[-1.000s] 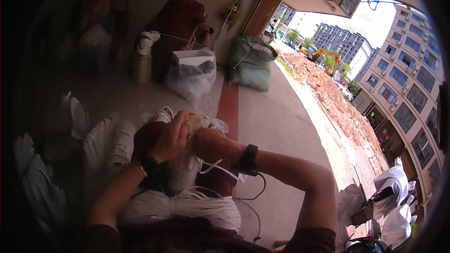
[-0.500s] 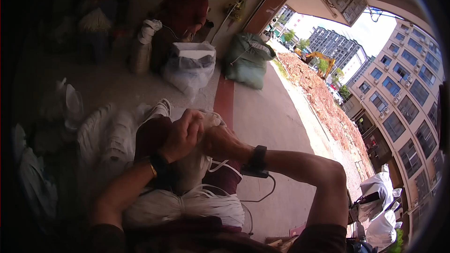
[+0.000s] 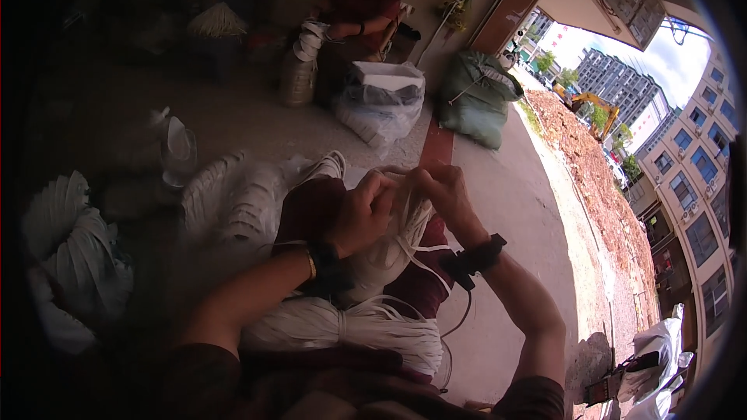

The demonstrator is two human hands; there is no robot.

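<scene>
A pale rounded form (image 3: pixel 379 264) stands upright between my thighs, with white flat strips (image 3: pixel 417 222) running up its side. At its top my left hand (image 3: pixel 364 210) is closed, fingers curled in a pinch on the strips' upper ends. My right hand (image 3: pixel 450 193) meets it there, thumb and fingers also pinched on the strips. Their fingertips almost touch, and exactly what lies between them is partly hidden. Loose strip ends curve out over my right thigh. Across my lap lies a tied bundle of white strips (image 3: pixel 311 328).
Coiled white strip bundles (image 3: pixel 249 202) lie by my left knee, more (image 3: pixel 82 237) farther left. Ahead are a plastic-wrapped stack (image 3: pixel 381 105) and a green sack (image 3: pixel 481 101). A seated co-worker (image 3: pixel 362 12) handles strips on a similar form (image 3: pixel 299 82). A cable (image 3: pixel 459 319) hangs from my right wrist.
My view has swung left, so the scene shifts rightward. My right hand has risen from a folded grip into a raised pinch. The co-worker's hands have moved onto their form.
</scene>
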